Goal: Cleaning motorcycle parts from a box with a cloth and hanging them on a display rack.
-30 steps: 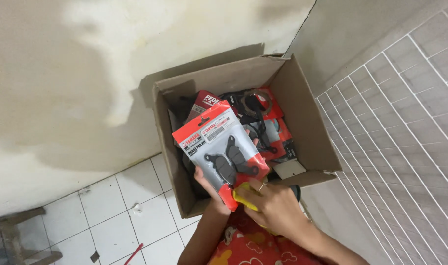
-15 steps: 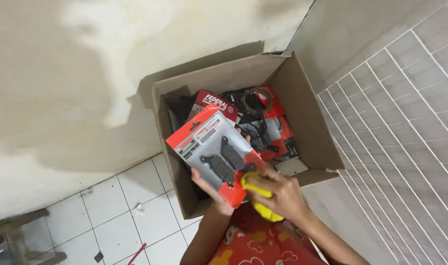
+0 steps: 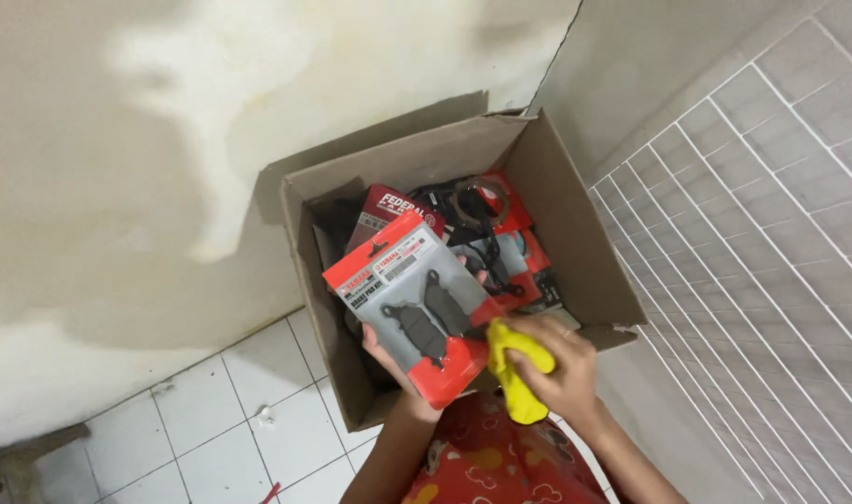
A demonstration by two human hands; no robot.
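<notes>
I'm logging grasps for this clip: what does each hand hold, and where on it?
Left hand: red blister pack, held at its lower edge. Right hand: yellow cloth, bunched in the fist.

A white-tiled floor [image 3: 211, 420] carries an open cardboard box [image 3: 575, 233], which stands against the stained wall [image 3: 118, 187]. A small red scrap [image 3: 272, 492] lies at seven o'clock from the box.
</notes>
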